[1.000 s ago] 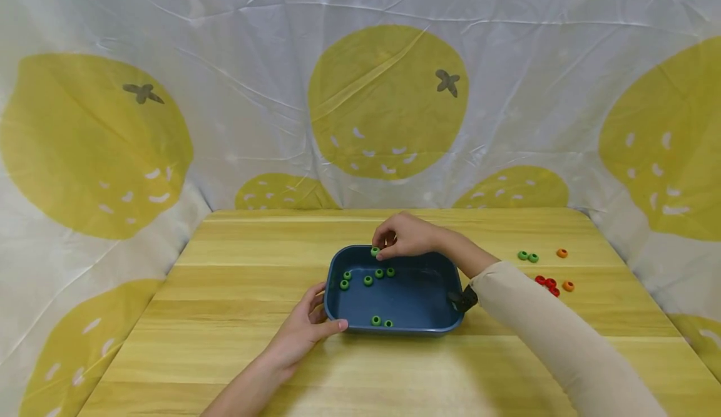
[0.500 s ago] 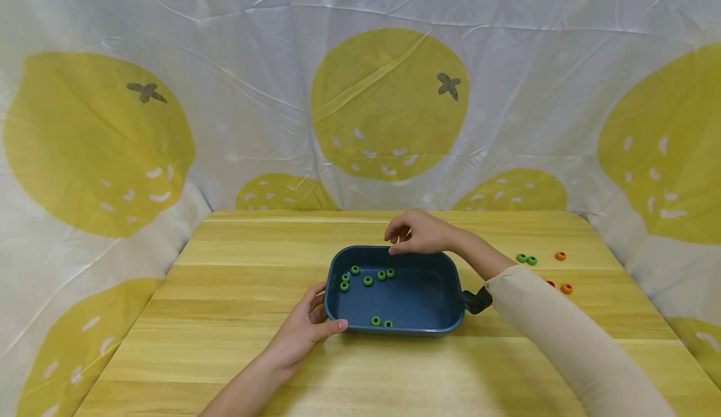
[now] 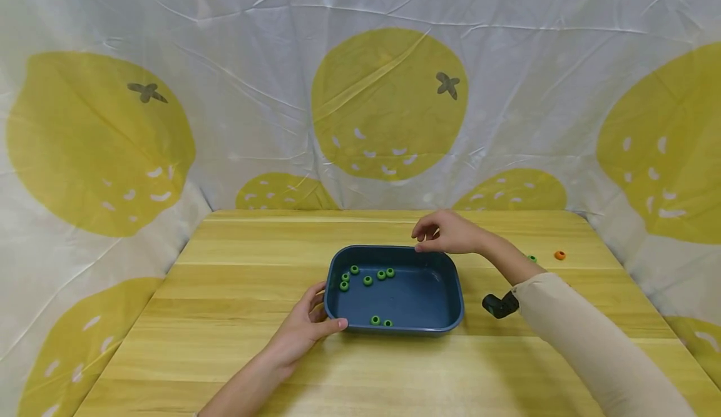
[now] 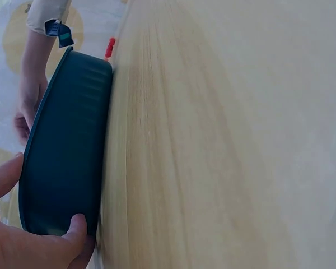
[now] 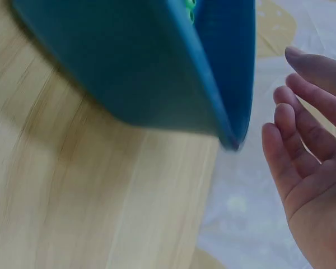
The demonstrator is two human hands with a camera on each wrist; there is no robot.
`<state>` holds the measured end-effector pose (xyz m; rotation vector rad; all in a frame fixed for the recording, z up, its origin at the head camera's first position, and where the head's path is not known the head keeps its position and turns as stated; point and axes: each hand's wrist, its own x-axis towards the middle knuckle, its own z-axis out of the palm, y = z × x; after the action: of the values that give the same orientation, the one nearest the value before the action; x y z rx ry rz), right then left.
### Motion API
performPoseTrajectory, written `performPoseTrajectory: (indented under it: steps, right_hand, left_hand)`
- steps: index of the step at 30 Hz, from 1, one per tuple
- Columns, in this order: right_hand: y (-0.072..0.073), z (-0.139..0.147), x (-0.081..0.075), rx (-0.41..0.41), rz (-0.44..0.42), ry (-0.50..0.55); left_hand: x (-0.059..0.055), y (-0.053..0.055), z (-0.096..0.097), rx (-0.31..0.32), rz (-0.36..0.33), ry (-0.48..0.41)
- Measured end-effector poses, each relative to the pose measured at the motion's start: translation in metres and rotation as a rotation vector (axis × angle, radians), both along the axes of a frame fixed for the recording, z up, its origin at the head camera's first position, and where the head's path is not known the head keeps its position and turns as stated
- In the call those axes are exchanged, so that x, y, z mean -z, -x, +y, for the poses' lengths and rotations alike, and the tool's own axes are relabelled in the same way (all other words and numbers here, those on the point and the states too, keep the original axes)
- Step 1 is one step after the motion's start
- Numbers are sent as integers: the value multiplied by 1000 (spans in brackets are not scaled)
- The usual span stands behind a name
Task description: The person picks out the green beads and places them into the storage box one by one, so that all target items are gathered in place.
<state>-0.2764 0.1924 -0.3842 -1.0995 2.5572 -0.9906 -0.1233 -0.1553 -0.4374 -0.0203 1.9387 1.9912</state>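
Note:
A dark blue plastic box (image 3: 414,301) stands on the table, with several green beads (image 3: 368,281) scattered over its floor, mostly toward the left. My left hand (image 3: 301,329) grips its front left corner, thumb over the rim and fingers around the side wall (image 4: 67,140). Over the back right of the box hovers my right hand (image 3: 447,232), close to the rim. Its fingers are relaxed and bent a little, with nothing between them, as the right wrist view (image 5: 313,157) confirms.
On the table's right lie an orange bead (image 3: 560,255) and a green bead (image 3: 532,258), partly behind the right forearm. Red beads (image 4: 110,47) show past the box in the left wrist view. A lemon-print cloth (image 3: 388,104) hangs behind the wooden table (image 3: 259,248).
The right hand has released a green bead into the box's back left and moved right, away from it. The left hand stays on the corner.

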Motion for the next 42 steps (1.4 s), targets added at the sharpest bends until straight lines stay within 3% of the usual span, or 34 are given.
performPoseTrajectory:
  steps: [14,42]
  right_hand:
    - [-3,36,7,81,5,-1]
    - [-19,136,27,355,-23,-78]
  left_hand:
    - [2,-1,-2,7,-4,1]
    - [2,-2,0,-16,-2,10]
